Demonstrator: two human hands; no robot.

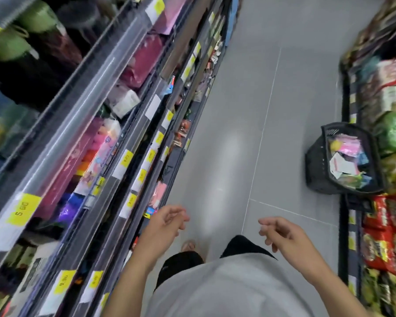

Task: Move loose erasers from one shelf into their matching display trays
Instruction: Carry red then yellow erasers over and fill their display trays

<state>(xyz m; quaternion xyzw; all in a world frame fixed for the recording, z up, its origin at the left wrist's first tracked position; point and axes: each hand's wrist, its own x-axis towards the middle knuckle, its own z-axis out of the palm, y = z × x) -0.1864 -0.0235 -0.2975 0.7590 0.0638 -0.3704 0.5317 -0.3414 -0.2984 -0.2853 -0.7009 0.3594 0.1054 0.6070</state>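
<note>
I stand in a shop aisle and the view is blurred by motion. My left hand (164, 221) hangs in front of me beside the lower shelves, fingers loosely curled, holding nothing. My right hand (281, 234) hovers over the grey floor, fingers also loosely curled and empty. The shelving on the left (114, 143) carries colourful stationery packs behind clear rails with yellow price tags. No single eraser or display tray can be made out in the blur.
A black shopping basket (316, 161) with mixed small packets stands on the floor at the right, against a rack of snack bags (384, 225). The grey tiled aisle floor (249, 110) runs ahead between the two racks.
</note>
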